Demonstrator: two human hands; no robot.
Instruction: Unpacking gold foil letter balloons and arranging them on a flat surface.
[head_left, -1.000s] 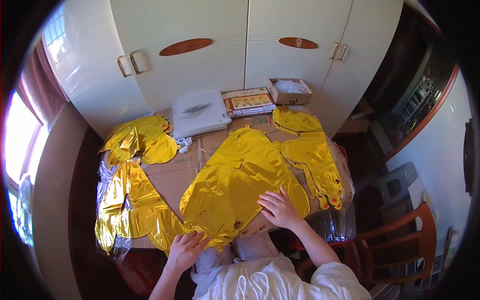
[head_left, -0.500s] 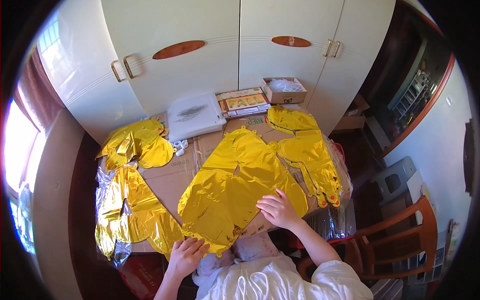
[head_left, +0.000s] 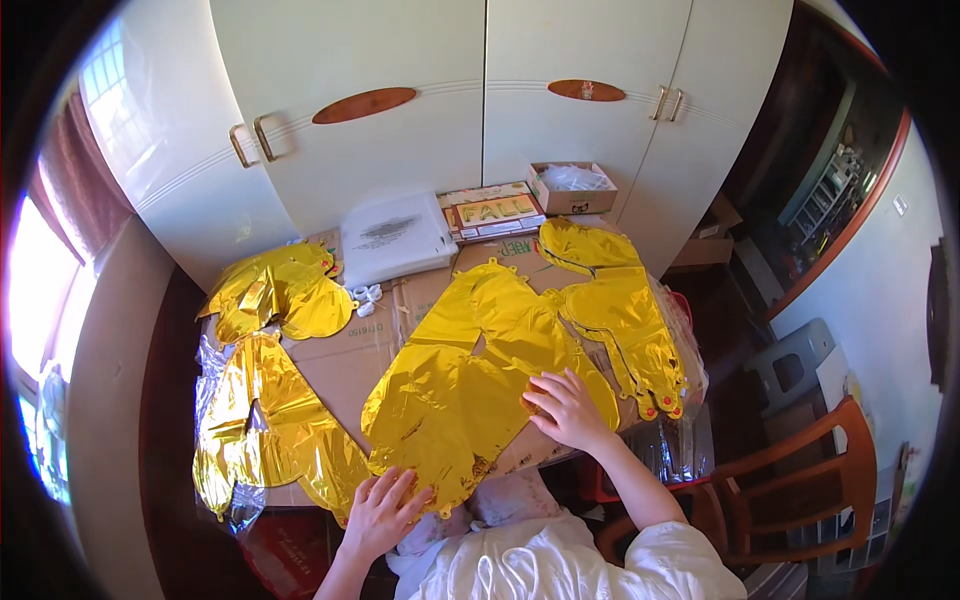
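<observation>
A large flat gold foil balloon (head_left: 470, 370) lies spread across the cardboard-covered table (head_left: 345, 360) in front of me. My left hand (head_left: 380, 510) rests with fingers spread on its near lower edge. My right hand (head_left: 565, 405) presses flat on its right side, fingers apart. Neither hand grips anything. More gold foil balloons lie around it: one pile to the right (head_left: 620, 310), one at the far left (head_left: 275, 290), and one at the near left (head_left: 255, 430).
At the table's far edge sit a white plastic packet (head_left: 390, 238), a flat printed box (head_left: 495, 210) and a small open cardboard box (head_left: 572, 185). White cupboard doors (head_left: 400, 110) stand behind. A wooden chair (head_left: 800, 480) is at my right. A bright window (head_left: 40, 290) is at left.
The view has shifted slightly. My left hand has slid a little along the near edge of the balloon; my right hand stays pressed on its right side.
</observation>
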